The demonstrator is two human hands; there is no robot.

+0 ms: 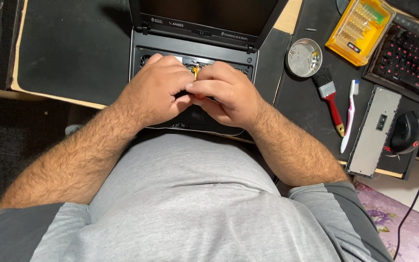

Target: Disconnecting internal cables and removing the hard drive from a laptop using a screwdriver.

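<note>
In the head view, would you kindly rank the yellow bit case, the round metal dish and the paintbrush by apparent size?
1. Yellow bit case, largest.
2. Paintbrush and round metal dish: too close to rank; the brush is longer, the dish wider.

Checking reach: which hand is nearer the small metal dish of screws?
Right. The right hand works over the open laptop, just left of the metal dish; the left hand sits beyond it, farther from the dish.

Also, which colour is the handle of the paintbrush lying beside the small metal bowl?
Red, with a gold tip, on the paintbrush; the head view shows it.
</note>
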